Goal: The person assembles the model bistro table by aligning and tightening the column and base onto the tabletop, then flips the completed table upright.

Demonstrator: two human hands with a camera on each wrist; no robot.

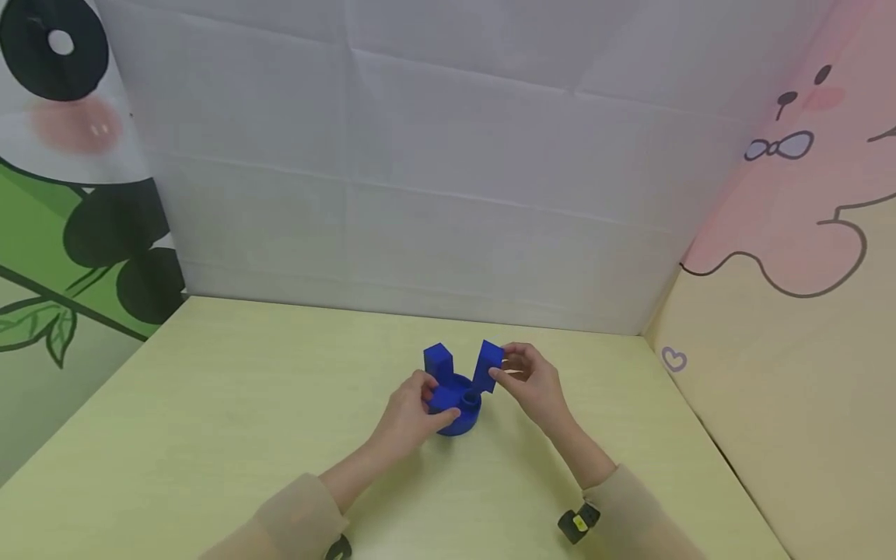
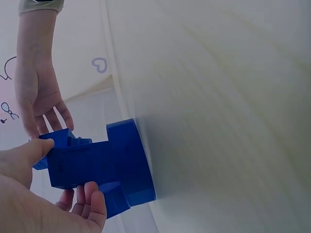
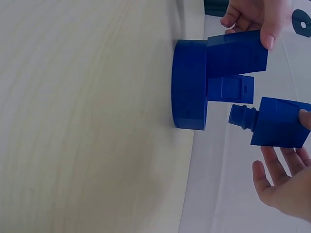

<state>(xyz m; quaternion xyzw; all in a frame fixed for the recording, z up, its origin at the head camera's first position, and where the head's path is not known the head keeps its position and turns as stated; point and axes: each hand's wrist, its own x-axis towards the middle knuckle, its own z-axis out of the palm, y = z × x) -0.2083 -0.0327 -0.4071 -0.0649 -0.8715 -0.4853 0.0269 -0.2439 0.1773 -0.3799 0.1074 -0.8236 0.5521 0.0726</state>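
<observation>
A round blue base rests on the table, with blue blocks rising from it. One upright blue block is at its far left. My left hand grips another standing block between thumb and fingers, at the near side of the base. Between the thumb and fingers of my right hand is a separate blue block, held slightly tilted over the base's right side. Its ridged peg points toward the base, apart from it in the right wrist view. A round socket shows below that block.
The pale yellow table extends around the base. A white sheet wall stands behind it. Cartoon-printed panels close off the left and right sides, with a panda on the left one.
</observation>
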